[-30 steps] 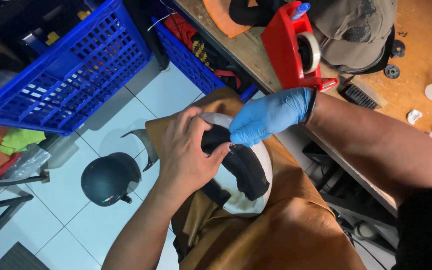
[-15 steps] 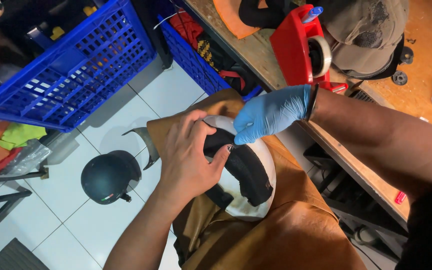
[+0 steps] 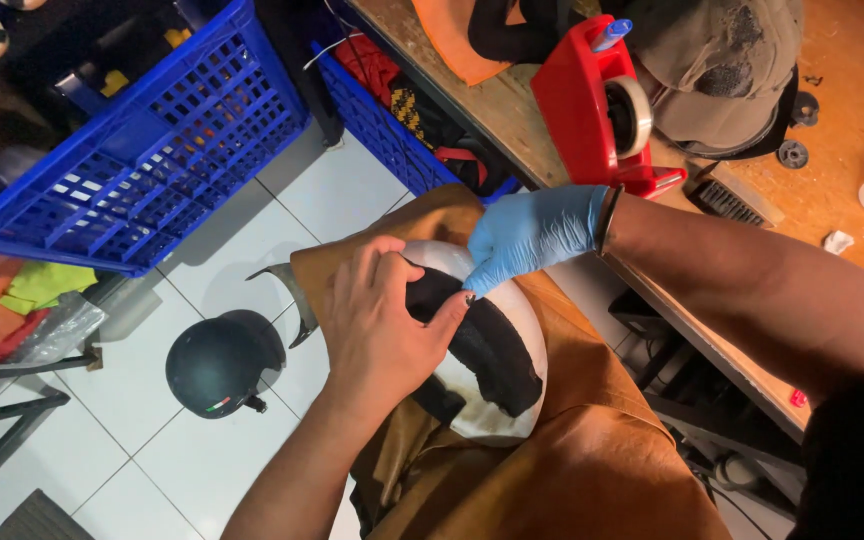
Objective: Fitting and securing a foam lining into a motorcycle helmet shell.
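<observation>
So we have a white helmet shell (image 3: pixel 512 330) upside down on our lap, resting on a brown apron (image 3: pixel 572 470), with a black foam liner (image 3: pixel 487 345) curving through its inside. Our left hand (image 3: pixel 377 330), bare, is curled over the near rim, thumb and fingers pinching the liner's upper end against the shell. Our right hand (image 3: pixel 532 232), in a blue glove, comes in from the bench side, fingertips pressed on that same end; the two hands nearly meet there. We judge the shell stiff, light and smooth, likely to roll on the lap, so it is best held at the rim. The liner looks soft and bendy and should flex without cracking; grip it by the edge and pinch gently. Counts: one white shell, one liner strip seen, one glove. On the tiled floor (image 3: pixel 182 470) lies one dark helmet (image 3: pixel 222 362), well apart from the lap. Two blue crates (image 3: pixel 142 160) stand beyond it. On the wooden bench (image 3: pixel 832 130) sit one red tape dispenser (image 3: pixel 592 100), one grey helmet (image 3: pixel 722 60) and one orange cloth (image 3: pixel 452 40). Small bits at the bench's far edge are too small to count.
</observation>
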